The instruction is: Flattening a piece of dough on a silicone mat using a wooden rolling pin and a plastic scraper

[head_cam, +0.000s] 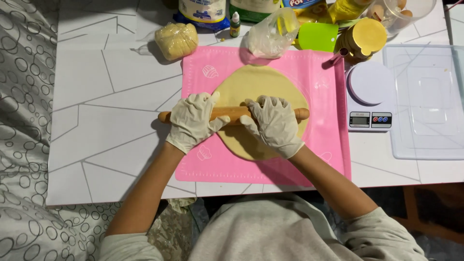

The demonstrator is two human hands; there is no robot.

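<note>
Fingers point(209, 102) of both gloved hands are spread and laid flat over a wooden rolling pin point(234, 114), pressing down on it, not wrapped or pinching. Left hand point(193, 121) covers the pin near its left end, right hand point(274, 124) near the right end; a short stretch of bare wood shows between them. Pin lies crosswise on a flattened oval of pale yellow dough point(263, 89), roughly across its middle. Dough sits on a pink silicone baking mat point(319, 159), which lies on a white table point(96, 121) with thin dark line pattern. Just right of the mat: a small white kitchen scale point(369, 99), then a clear plastic tray point(427, 104) beside it. Past the mat's far edge: a wrapped ball of yellow dough point(176, 40) at left, a small green dropper bottle point(235, 25), a crumpled clear plastic bag point(271, 34), a green scraper point(317, 36), and a yellow round lid point(369, 35).
</note>
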